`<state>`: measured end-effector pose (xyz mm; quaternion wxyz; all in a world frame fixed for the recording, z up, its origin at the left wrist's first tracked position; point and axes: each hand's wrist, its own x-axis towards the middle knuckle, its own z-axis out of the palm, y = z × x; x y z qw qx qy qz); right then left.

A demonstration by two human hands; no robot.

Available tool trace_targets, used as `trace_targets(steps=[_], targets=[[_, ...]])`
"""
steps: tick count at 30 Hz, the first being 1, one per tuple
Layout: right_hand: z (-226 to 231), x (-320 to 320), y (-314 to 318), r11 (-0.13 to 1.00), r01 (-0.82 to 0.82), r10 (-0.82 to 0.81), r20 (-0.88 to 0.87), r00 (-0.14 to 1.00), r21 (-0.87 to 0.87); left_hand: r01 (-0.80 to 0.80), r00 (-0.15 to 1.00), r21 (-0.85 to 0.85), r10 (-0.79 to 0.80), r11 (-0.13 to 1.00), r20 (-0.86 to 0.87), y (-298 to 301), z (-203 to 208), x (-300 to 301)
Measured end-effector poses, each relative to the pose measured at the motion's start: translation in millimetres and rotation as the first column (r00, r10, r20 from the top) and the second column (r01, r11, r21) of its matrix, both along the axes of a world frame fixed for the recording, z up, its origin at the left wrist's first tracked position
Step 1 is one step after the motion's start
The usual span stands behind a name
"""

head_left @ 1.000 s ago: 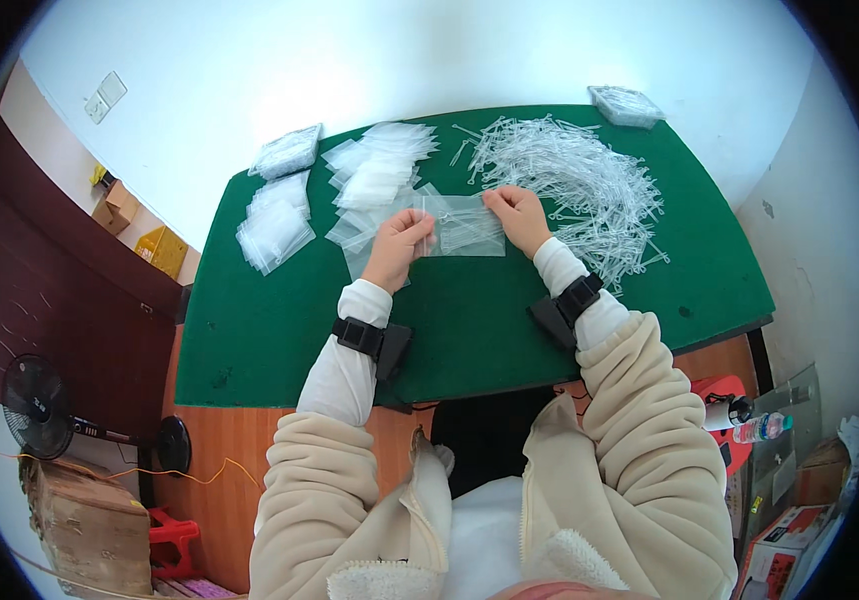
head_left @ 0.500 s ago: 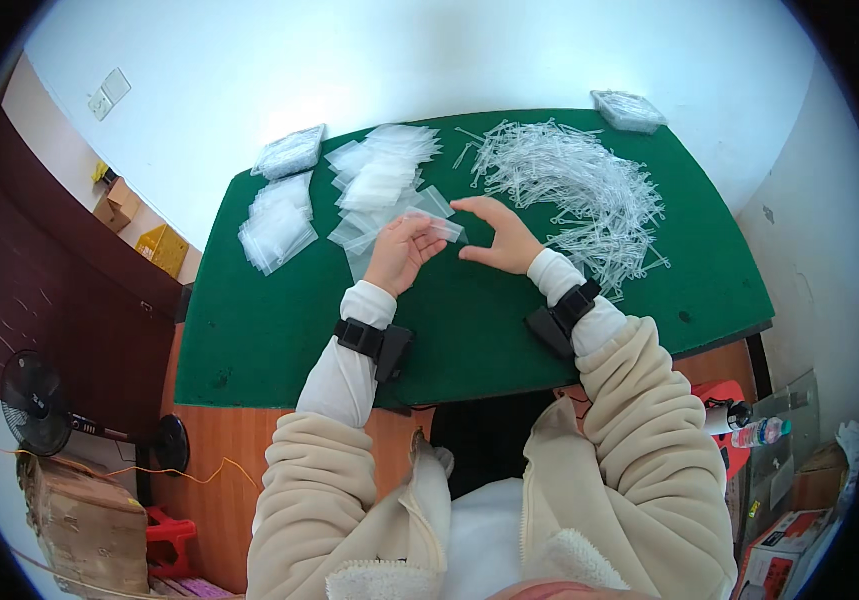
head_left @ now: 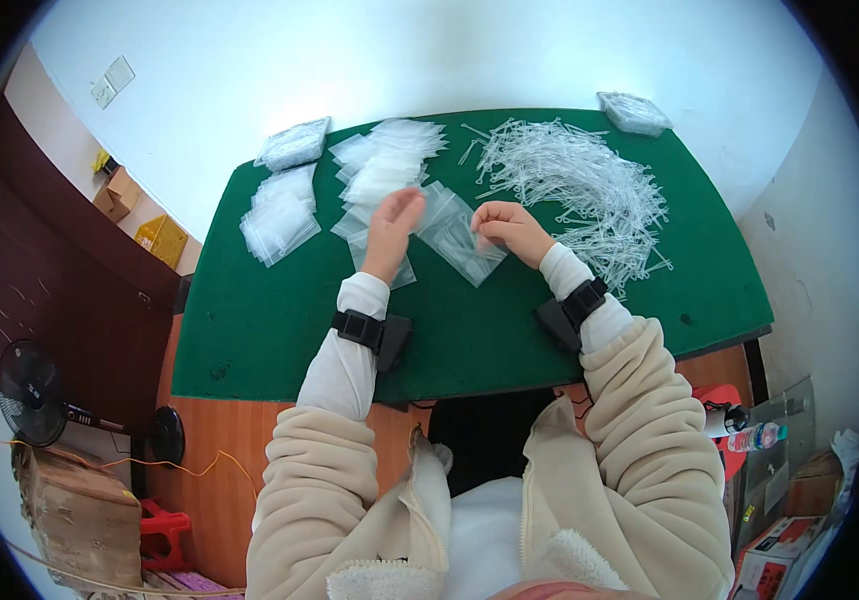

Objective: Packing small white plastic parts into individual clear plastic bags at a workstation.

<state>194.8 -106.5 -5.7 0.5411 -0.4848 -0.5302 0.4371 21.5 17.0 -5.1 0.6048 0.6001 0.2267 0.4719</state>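
— What did the right hand (head_left: 509,226) have?
— Its grip was pinched on a clear plastic bag (head_left: 461,242) lying mid-worktop (head_left: 279,330).
— And the left hand (head_left: 393,222)?
— Fingers apart, holding nothing, just beside that bag, above the loose bag pile (head_left: 381,172); white plastic strips (head_left: 579,180) lay right.

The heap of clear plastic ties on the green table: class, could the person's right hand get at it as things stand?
Probably yes. The right hand sits just beside the heap of ties, and nothing lies between them, though it is pinching a clear bag.
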Motion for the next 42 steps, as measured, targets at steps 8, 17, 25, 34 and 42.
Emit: trace_targets(steps=[8,17,25,34,42], targets=[[-8,3,5,0.975,0.201,-0.216,0.206,0.954,0.089,0.211,0.944,0.353,-0.097,0.912,-0.315,-7,-10,0],[-6,3,6,0.8,0.445,-0.596,0.44,0.672,0.402,0.157,0.966,0.279,-0.088,0.947,-0.244,-7,-11,5],[-8,10,4,0.695,0.558,-0.712,0.326,0.622,0.454,0.157,0.976,0.128,-0.134,0.979,-0.173,-13,-2,2],[-7,-14,1,0.777,0.121,-0.533,0.545,0.647,0.617,0.348,0.937,-0.185,-0.334,0.919,0.102,-33,7,4],[-7,-4,3,0.999,0.003,0.0,0.066,0.998,-0.04,0.107,0.992,-0.121,-0.097,0.987,0.086,-8,4,1]])
